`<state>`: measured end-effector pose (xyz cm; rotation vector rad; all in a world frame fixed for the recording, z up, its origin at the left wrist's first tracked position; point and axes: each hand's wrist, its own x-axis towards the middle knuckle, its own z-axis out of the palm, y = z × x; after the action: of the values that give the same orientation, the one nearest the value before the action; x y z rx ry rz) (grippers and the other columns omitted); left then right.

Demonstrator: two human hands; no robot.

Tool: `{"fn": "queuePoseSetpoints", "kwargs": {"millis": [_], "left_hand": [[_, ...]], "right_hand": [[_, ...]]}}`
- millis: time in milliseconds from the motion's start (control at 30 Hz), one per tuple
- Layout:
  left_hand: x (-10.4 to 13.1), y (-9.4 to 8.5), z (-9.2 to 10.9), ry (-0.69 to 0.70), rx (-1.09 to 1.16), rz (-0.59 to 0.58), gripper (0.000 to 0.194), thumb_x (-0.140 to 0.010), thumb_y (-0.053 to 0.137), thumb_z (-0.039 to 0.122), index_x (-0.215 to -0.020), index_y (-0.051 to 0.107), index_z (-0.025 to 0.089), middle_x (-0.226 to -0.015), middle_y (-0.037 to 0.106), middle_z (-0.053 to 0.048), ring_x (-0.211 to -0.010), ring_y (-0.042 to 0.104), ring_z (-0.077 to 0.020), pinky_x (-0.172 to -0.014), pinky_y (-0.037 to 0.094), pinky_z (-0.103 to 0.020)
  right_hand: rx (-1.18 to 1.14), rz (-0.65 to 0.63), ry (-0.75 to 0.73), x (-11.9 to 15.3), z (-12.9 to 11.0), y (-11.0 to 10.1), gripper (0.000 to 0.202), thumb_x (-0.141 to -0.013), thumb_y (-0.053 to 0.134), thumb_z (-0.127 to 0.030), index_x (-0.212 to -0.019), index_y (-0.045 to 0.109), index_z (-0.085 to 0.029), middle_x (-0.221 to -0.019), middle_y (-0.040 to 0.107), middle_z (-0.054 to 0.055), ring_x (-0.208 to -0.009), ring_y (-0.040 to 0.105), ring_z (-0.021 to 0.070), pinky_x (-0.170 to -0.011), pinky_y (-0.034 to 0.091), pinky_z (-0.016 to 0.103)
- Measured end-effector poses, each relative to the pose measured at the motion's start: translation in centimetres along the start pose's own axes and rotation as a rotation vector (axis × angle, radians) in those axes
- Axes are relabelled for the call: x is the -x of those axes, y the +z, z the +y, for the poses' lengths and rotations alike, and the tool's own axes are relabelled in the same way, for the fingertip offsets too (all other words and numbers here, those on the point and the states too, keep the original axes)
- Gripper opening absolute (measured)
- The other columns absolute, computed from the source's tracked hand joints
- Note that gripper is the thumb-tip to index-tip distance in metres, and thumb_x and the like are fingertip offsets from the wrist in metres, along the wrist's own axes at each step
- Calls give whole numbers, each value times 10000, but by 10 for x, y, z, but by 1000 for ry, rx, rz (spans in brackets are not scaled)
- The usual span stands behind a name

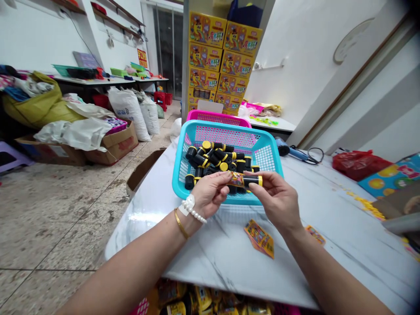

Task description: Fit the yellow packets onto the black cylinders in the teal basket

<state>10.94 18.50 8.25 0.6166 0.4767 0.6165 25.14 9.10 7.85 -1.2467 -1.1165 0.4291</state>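
Note:
Above the near rim of a turquoise basket, both hands meet at one small piece. My left hand pinches the left end of a shiny printed sleeve, orange and yellow. My right hand grips a short black cylinder with yellow ends between thumb and fingers. The sleeve and cylinder are end to end and touching; how far one overlaps the other is unclear. Several similar black and yellow cylinders lie loose in the basket. A small stack of flat printed sleeves rests on the table below my hands.
The white marbled table has another flat sleeve by my right forearm. A pink basket and stacked yellow boxes stand behind. Wrapped pieces lie below the near edge. Right: a blue tool with a cord, a red bag.

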Motion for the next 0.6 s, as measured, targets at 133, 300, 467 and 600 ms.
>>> {"fn": "queuePoseSetpoints", "kwargs": {"millis": [133, 300, 467, 600], "left_hand": [[0, 0, 0, -25, 31, 1, 115, -886, 562, 84, -777, 596, 94, -607, 545, 31, -344, 386, 17, -276, 205, -78], [2, 2, -1, -25, 21, 3, 140, -895, 533, 81, -767, 589, 85, -585, 531, 36, -326, 369, 20, -266, 179, -81], [3, 3, 0, -38, 7, 13, 133, -871, 553, 74, -742, 571, 98, -627, 572, 15, -342, 388, 18, -275, 190, -85], [3, 2, -1, -62, 11, -7, 172, -883, 523, 84, -715, 537, 114, -592, 536, 32, -321, 358, 16, -279, 166, -102]], "right_hand": [[-24, -47, -11, 2, 1, -3, 223, -789, 742, -303, -971, 643, -219, -1038, 763, 71, -959, 725, 220, -884, 593, 404], [2, -45, -47, 5, 6, -5, 221, -798, 736, -292, -968, 610, -228, -1067, 756, 80, -964, 724, 229, -864, 590, 404], [33, -63, -107, 9, 6, -6, 209, -797, 732, -254, -970, 616, -234, -1109, 743, 92, -1002, 714, 240, -861, 583, 397], [25, -61, -108, 11, 7, -7, 209, -798, 727, -233, -966, 602, -238, -1107, 743, 96, -977, 719, 241, -820, 589, 383]]}}
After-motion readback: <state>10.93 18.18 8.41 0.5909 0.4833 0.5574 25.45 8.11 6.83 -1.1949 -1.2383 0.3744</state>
